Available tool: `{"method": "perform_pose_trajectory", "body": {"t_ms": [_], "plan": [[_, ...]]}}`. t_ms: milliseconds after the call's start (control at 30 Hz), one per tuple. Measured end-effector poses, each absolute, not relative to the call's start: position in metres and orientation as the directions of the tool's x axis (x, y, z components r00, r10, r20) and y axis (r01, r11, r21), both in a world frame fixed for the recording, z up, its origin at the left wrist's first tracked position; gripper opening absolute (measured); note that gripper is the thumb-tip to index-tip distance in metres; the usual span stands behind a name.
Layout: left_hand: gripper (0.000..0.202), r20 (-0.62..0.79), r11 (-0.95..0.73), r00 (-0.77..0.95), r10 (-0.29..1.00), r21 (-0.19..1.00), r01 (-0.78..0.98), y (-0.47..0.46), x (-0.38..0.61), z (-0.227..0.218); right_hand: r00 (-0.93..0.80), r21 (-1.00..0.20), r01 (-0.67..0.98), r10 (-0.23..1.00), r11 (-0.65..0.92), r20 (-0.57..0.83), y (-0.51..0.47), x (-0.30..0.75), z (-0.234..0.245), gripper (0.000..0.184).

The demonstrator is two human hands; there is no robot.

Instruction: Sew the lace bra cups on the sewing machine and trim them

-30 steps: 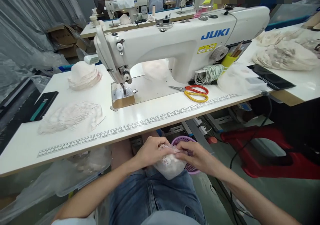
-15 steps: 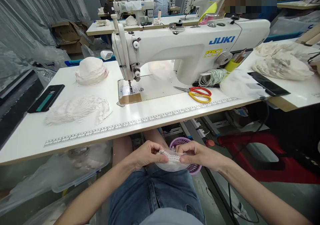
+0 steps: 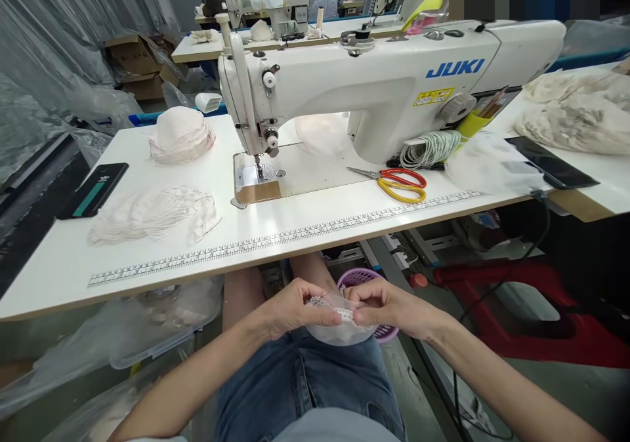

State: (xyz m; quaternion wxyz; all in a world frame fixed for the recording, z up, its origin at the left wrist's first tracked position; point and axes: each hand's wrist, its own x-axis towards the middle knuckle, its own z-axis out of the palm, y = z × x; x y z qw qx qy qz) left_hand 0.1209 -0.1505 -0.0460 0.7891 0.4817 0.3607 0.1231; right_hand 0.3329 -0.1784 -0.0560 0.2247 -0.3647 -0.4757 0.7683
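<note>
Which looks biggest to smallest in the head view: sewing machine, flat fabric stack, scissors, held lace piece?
1. sewing machine
2. flat fabric stack
3. scissors and lace piece look alike; the piece is nearer the camera and partly covered by the left hand and right hand, so unranked.

- The left hand point(image 3: 290, 307) and right hand point(image 3: 388, 304), bunched together a second ago, have drawn slightly apart at lower centre.
- The lace strip point(image 3: 335, 309) now lies stretched between them.
- The white cup piece point(image 3: 339, 334) hangs smoother.
</note>
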Motion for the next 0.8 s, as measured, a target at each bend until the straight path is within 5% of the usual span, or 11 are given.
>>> {"method": "perform_pose_trajectory", "body": {"t_ms": [800], "plan": [[0.024,-0.454,0.566,0.677,0.579,0.822,0.067,-0.159,0.122,-0.034,-0.650,-0.904,-0.101,0.715,-0.416,-0.257,-0.186,0.330,-0.063,0.028]]}}
